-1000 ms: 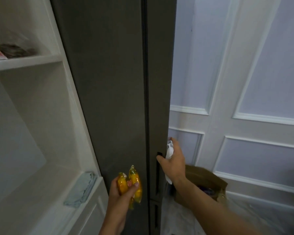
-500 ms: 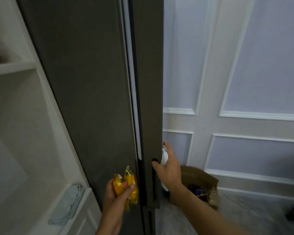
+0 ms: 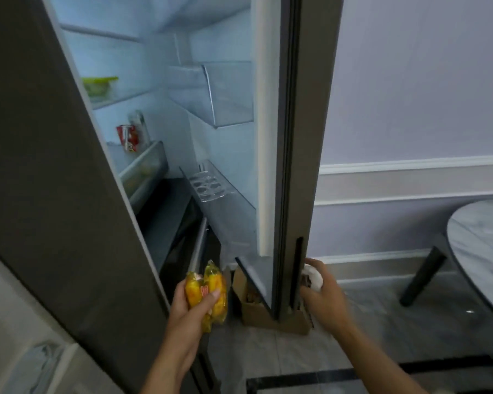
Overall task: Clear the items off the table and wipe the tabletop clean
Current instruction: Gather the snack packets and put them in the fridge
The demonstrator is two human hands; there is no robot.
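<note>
My left hand [image 3: 192, 308] grips two yellow snack packets [image 3: 207, 291] in front of the open fridge. My right hand [image 3: 323, 291] holds a crumpled white tissue [image 3: 315, 277] while its fingers hook the recessed handle of the right fridge door [image 3: 296, 137], which stands swung open. The lit fridge interior [image 3: 160, 81] shows shelves and clear door bins. The round marble table [image 3: 484, 245] shows at the right edge.
The closed left fridge door [image 3: 54, 166] fills the left. Inside are a green-lidded container [image 3: 98, 86] and a red packet [image 3: 127, 137]. A cardboard box [image 3: 268, 314] sits on the floor behind the open door. A cloth [image 3: 37, 365] lies on a white ledge, lower left.
The right fridge door has been pulled from barely ajar to wide open by my right hand, exposing the lit interior. The view has swung right, bringing the table into sight.
</note>
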